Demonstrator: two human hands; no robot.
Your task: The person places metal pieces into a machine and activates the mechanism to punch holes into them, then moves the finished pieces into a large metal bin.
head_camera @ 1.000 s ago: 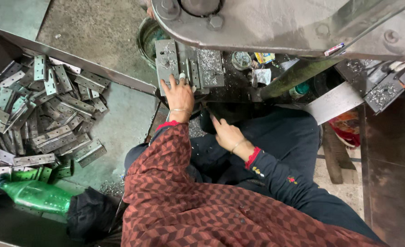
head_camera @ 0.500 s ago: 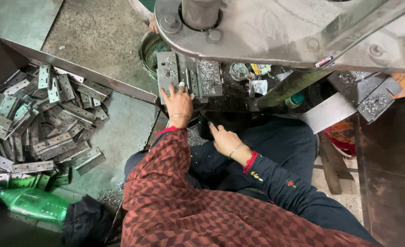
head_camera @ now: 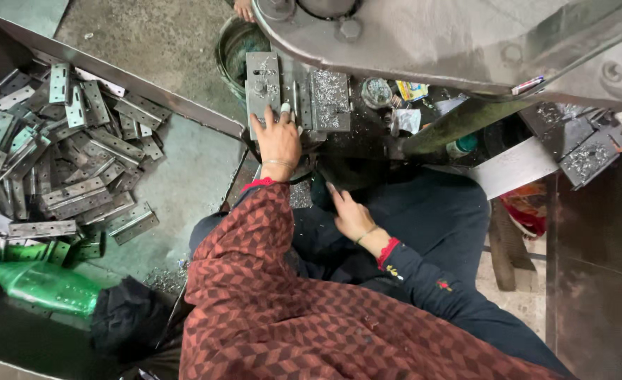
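Beneath the grey press frame (head_camera: 465, 42), the left hand (head_camera: 277, 141) presses open fingers flat on the metal plate (head_camera: 262, 88), best kept clear of the die, while the right hand (head_camera: 349, 214) rests loosely open, holding nothing.

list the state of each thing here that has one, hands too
left hand: flat, fingers spread on a metal plate on the press bed
right hand: empty, resting low near the lap
metal hinge plates: heaped loose in the tray
green plastic bottle: lying on its side
green bucket: upright, open at the top
small round tin: open, upright
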